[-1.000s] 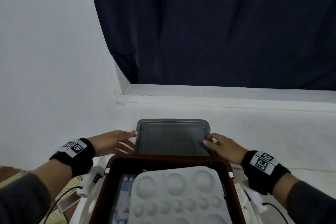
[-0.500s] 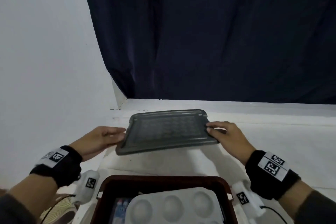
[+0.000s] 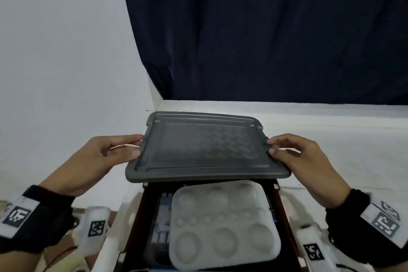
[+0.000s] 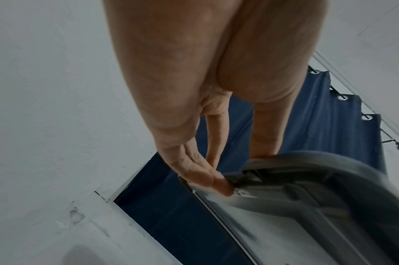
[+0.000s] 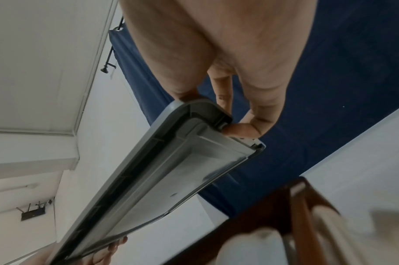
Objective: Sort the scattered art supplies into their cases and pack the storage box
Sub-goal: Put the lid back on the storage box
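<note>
Lid: a flat grey plastic lid [image 3: 207, 150] with a raised rim and a faint embossed pattern is held in the air, roughly level, its near edge over the far end of the storage box.
Left hand: the left hand [image 3: 103, 157] grasps the lid's left edge, thumb on top and fingers [image 4: 216, 181] curled under the rim.
Right hand: the right hand [image 3: 302, 161] grasps the lid's right edge the same way, its fingers [image 5: 241, 129] pinched on the underside near a corner.
Storage box: a dark brown plastic storage box [image 3: 136, 223] stands open below the lid, close to the person.
Contents: a white plastic paint palette [image 3: 223, 227] with round wells lies on top inside the box; beside it on the left are packed supplies, too blurred to name.
Surroundings: a dark blue curtain [image 3: 265, 28] hangs behind, next to a white wall [image 3: 55, 51].
</note>
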Demonstrator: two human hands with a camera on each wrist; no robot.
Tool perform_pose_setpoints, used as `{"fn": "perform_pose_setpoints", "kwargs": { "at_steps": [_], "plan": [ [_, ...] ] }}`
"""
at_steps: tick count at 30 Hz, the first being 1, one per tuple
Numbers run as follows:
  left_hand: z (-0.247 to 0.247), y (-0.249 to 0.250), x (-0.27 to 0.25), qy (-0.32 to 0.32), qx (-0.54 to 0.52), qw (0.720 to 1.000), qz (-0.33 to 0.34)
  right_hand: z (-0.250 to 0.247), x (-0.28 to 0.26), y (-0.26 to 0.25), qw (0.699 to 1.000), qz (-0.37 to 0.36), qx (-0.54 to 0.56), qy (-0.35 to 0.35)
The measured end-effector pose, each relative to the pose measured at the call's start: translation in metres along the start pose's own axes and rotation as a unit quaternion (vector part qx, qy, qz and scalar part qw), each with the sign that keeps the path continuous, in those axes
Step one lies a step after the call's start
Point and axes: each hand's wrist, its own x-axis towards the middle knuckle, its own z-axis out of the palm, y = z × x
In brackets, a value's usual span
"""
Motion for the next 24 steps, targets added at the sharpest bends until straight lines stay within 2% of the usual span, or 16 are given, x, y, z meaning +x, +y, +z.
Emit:
{"fn": "perform_pose_setpoints", "kwargs": {
  "at_steps": [5, 12, 18, 22, 24],
  "plan": [
    [0.017, -0.021, -0.054, 0.013, -0.008, 1.000, -0.008, -0.005, -0.051, 0.000, 0.999, -0.001, -0.038, -0.001],
    [0.029, -0.045, -0.089, 0.027, 0.080, 0.996, 0.032, 0.002, -0.094, 0.006, 0.979, 0.006, -0.202, -0.020],
    [0.042, -0.058, -0.111, 0.060, 0.156, 0.984, 0.062, 0.020, -0.118, 0.012, 0.943, 0.007, -0.334, -0.013],
    [0.050, -0.066, -0.117, 0.094, 0.167, 0.978, 0.082, 0.025, -0.124, 0.011, 0.889, 0.046, -0.455, -0.023],
    [0.054, -0.068, -0.119, 0.110, 0.169, 0.975, 0.093, 0.026, -0.124, 0.013, 0.886, 0.050, -0.460, -0.024]
  ]
}}
